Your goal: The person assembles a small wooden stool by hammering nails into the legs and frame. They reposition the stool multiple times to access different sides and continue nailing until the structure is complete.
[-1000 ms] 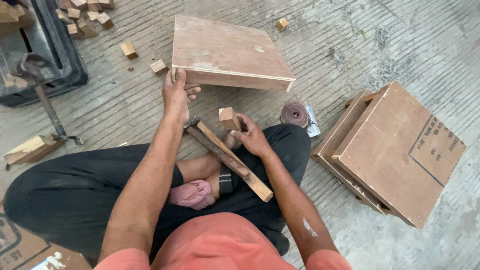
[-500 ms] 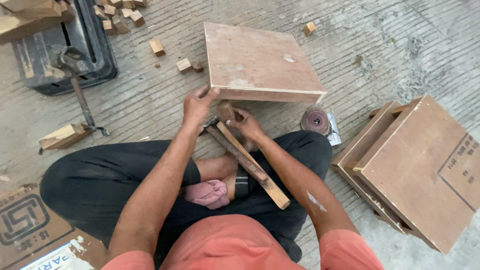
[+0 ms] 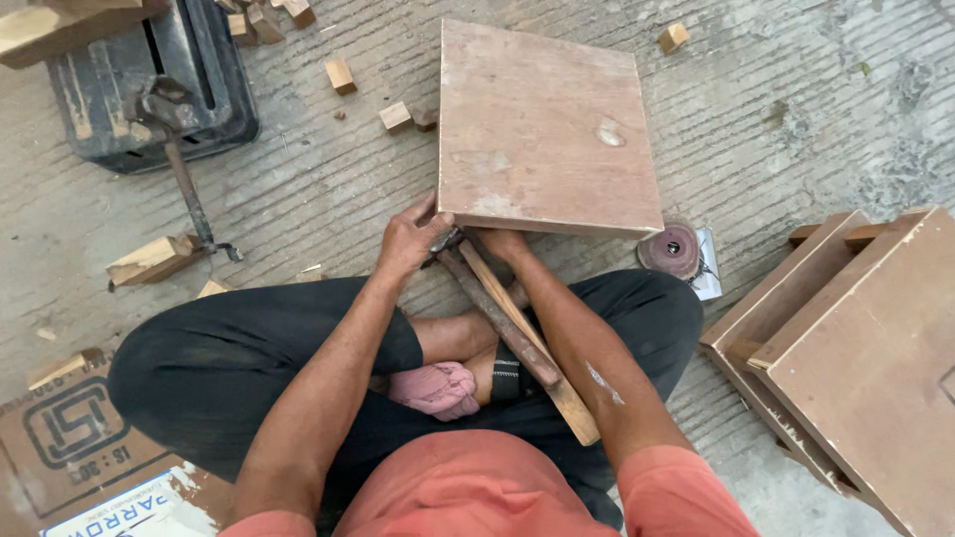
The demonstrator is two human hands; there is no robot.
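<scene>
Sat cross-legged on the floor (image 3: 816,109), pink cloth (image 3: 436,388) bunched in the lap. Kept a wooden slat (image 3: 557,383) and a hammer (image 3: 497,318) slanted across the right shin, hammer head up by the hands.

Had shifted within the last second. Earlier, pressed the left hand (image 3: 410,241) on the near left corner of the wooden box (image 3: 542,124) while pinching a small block in the right hand (image 3: 505,245), clear of the box. Now brought both hands together at the box's near edge, just above the hammer head. Curled the left fingers over that edge and the hammer head; could not tell whether closed on either. Tucked the right fingers against the underside of the edge, hidden there, so could not tell the grip or whether the small block was kept. Looked, in judgement, like settling something under the near edge before striking.

Lay flat just beyond the knees, the box: square, pale brown plywood top, scuffed, with a light smear toward the far right, thin side wall showing along the near edge.

Further off: a reddish sanding disc (image 3: 671,249) near the box's right corner, stacked wooden boxes (image 3: 856,348) at right, scattered wood blocks (image 3: 340,75) and a dark tray (image 3: 214,104) at far left.
</scene>
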